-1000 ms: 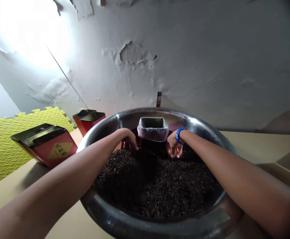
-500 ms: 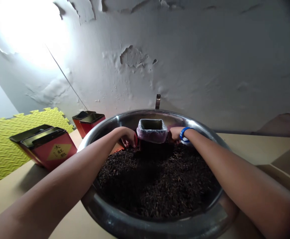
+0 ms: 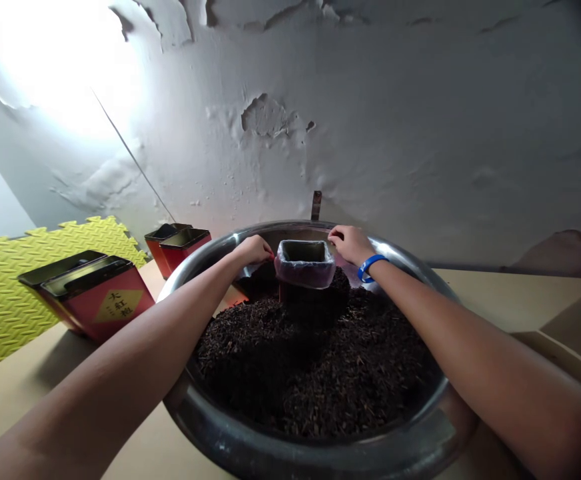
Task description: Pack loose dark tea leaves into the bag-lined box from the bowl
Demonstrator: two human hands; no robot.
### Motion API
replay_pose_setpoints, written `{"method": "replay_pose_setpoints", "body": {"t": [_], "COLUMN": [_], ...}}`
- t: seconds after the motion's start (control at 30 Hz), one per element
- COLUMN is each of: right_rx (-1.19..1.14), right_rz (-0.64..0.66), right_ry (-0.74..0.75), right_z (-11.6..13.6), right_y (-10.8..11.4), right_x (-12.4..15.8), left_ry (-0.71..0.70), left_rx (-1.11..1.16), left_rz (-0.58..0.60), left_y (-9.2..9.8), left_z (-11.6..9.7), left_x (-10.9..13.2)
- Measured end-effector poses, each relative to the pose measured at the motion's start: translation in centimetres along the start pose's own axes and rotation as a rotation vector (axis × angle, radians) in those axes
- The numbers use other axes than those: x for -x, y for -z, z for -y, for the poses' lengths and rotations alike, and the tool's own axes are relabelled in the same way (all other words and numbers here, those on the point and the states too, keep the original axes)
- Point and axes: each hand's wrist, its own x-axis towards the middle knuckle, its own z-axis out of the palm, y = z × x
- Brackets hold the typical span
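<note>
A rectangular tin (image 3: 304, 272) with clear plastic film folded over its rim stands in dark, dry tea leaves (image 3: 320, 360). The leaves lie in a wide, round steel basin (image 3: 315, 460). At the tin's left side is my left hand (image 3: 253, 250), closed, its fingertips at the film's edge with a bit of red showing there. My right hand (image 3: 352, 245), with a blue wristband (image 3: 372, 268), is at the tin's upper right corner, its fingers curled together in a pinch. Whether either hand grips film is too small to make out. An orange-red piece (image 3: 231, 298) lies partly buried in the leaves.
Red tins (image 3: 105, 300) with black rims stand on the table (image 3: 0, 413) at left, and more red tins (image 3: 183, 247) sit behind them. A yellow foam mat (image 3: 0, 293) leans at far left. Behind the basin rises a peeling wall (image 3: 395, 133).
Both hands have risen from low beside the tin, near the leaves, up to the level of its rim. The tin stays in place; more leaves show at its right side.
</note>
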Motion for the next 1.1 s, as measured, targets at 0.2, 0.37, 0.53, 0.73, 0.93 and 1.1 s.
{"method": "replay_pose_setpoints", "body": {"t": [0.2, 0.37, 0.53, 0.73, 0.93, 1.1], "right_rx": [-0.076, -0.094, -0.101, -0.092, -0.061, -0.044], "right_rz": [-0.072, -0.017, 0.040, 0.046, -0.006, -0.009], "right_ry": [0.203, 0.296, 0.350, 0.407, 0.377, 0.364], "right_z": [1.6, 1.8, 2.1, 2.6, 3.3, 3.5], "right_y": [-0.3, -0.8, -1.1, -1.6, -1.6, -1.7], "right_x": [0.4, 0.5, 0.7, 0.8, 1.0, 1.0], "left_ry": [-0.159, -0.264, -0.289, -0.366, -0.362, -0.350], "left_rx": [0.112, 0.211, 0.239, 0.309, 0.415, 0.382], "left_rz": [-0.282, -0.279, -0.231, -0.193, -0.132, -0.186], "left_y": [1.1, 1.0, 0.7, 0.1, -0.3, -0.1], "left_z": [-2.3, -4.4, -5.1, -5.2, -5.5, -5.8], "left_x": [0.8, 1.5, 1.6, 1.4, 1.9, 2.2]}}
